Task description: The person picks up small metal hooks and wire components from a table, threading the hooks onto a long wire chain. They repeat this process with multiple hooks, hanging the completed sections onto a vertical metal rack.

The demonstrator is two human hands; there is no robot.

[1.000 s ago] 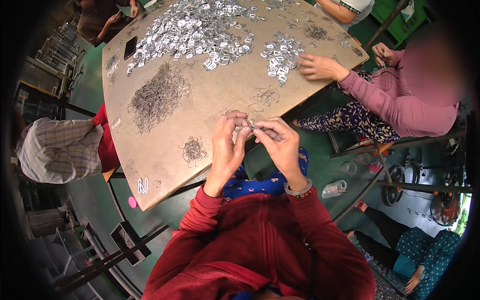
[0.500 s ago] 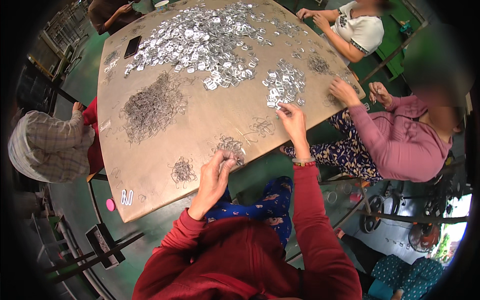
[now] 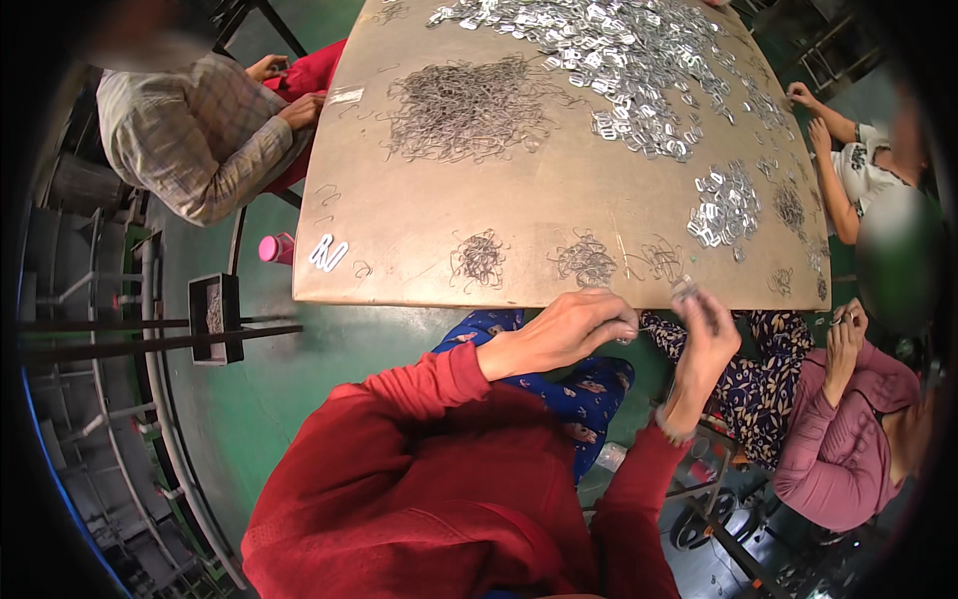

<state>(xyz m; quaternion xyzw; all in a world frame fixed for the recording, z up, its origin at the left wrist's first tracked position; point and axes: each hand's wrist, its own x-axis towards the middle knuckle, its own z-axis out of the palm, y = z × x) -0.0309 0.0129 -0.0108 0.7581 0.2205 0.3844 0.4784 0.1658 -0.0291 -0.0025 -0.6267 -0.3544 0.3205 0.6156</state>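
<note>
My left hand [image 3: 564, 331] is closed in a pinch just off the table's near edge; a small glint shows at its fingertips, too small to name. To its right, my right hand [image 3: 711, 339] is raised and slightly blurred, its fingers closed on a small silver metal buckle [image 3: 684, 290]. Beyond my hands lie small heaps of thin wire hooks [image 3: 586, 262], another heap of hooks [image 3: 479, 260] and a looser scatter [image 3: 661, 262]. A small pile of silver buckles [image 3: 725, 207] lies beyond my right hand.
A large mound of buckles [image 3: 629, 60] and a wide heap of hooks [image 3: 459, 108] cover the table's [image 3: 399, 215] far part. White loops [image 3: 327, 253] lie at the left corner, near a pink-lidded container [image 3: 276, 249]. Co-workers sit left and right. A black tray [image 3: 215, 317] stands lower left.
The view has swung to the right. My right hand has come back from the small buckle pile with a buckle, nearer to my left hand. The left hand has left the hook heap, still pinched.
</note>
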